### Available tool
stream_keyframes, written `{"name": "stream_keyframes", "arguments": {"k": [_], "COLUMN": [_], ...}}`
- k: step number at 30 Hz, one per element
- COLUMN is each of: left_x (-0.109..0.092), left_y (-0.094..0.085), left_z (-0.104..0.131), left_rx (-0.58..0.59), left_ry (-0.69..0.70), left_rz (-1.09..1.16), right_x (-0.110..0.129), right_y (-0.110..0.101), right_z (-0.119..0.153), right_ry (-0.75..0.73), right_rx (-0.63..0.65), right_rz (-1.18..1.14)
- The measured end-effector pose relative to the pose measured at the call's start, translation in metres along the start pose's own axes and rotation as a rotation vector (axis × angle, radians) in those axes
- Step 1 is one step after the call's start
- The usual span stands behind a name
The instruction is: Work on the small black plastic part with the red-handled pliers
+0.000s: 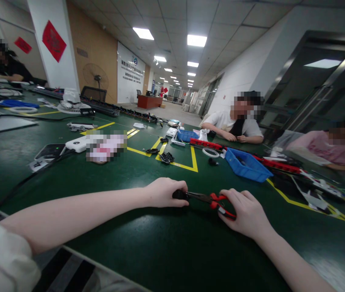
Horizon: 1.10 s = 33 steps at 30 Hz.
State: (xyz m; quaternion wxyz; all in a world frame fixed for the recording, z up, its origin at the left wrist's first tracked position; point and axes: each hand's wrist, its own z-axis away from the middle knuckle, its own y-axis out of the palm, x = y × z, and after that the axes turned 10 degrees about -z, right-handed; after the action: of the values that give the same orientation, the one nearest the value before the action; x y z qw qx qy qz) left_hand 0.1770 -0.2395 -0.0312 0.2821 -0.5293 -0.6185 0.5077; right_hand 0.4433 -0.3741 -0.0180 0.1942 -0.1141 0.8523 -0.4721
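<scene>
My left hand (pixel 168 192) pinches a small black part (pixel 179 195) between thumb and fingers, just above the green table (pixel 123 243). Red-handled long-nose pliers (pixel 213 201) are gripped in my right hand (pixel 247 209), their handles spread somewhat apart. The metal jaws point left and meet the right end of the black part; whether they clamp it is too small to tell. Beyond my hands, a pile of small black parts (pixel 166 157) lies by the yellow tape, with a few more black pieces (pixel 152 151) beside it.
A blue bin (pixel 247 165) stands at the right, near a long red strip (pixel 207 143). Further left lie a phone (pixel 107 149), a white power bank (pixel 79 143) and a black cable (pixel 23 184). Across the table sits a person (pixel 236 121); another person (pixel 333 148) sits at far right.
</scene>
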Motion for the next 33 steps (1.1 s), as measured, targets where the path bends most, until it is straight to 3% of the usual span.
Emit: {"name": "stream_keyframes", "arguments": {"k": [12, 23, 27, 33], "left_x": [0.0036, 0.0053, 0.0024, -0.0031], "left_y": [0.0004, -0.0019, -0.0037, -0.0057], "left_z": [0.0005, 0.0003, 0.0011, 0.0013], "left_rx": [-0.090, 0.016, 0.036, 0.105], "left_ry": [0.067, 0.072, -0.006, -0.038], "left_rz": [0.103, 0.110, 0.091, -0.062], "right_x": [0.0030, 0.0042, 0.0043, 0.0051], "right_y": [-0.0044, -0.0037, -0.0048, -0.0046], "right_z": [0.0003, -0.0002, -0.0008, -0.0019], "right_ry": [0.073, 0.055, 0.046, 0.042], "right_rx": [0.052, 0.068, 0.058, 0.048], "right_rz": [-0.096, -0.079, -0.074, -0.063]}}
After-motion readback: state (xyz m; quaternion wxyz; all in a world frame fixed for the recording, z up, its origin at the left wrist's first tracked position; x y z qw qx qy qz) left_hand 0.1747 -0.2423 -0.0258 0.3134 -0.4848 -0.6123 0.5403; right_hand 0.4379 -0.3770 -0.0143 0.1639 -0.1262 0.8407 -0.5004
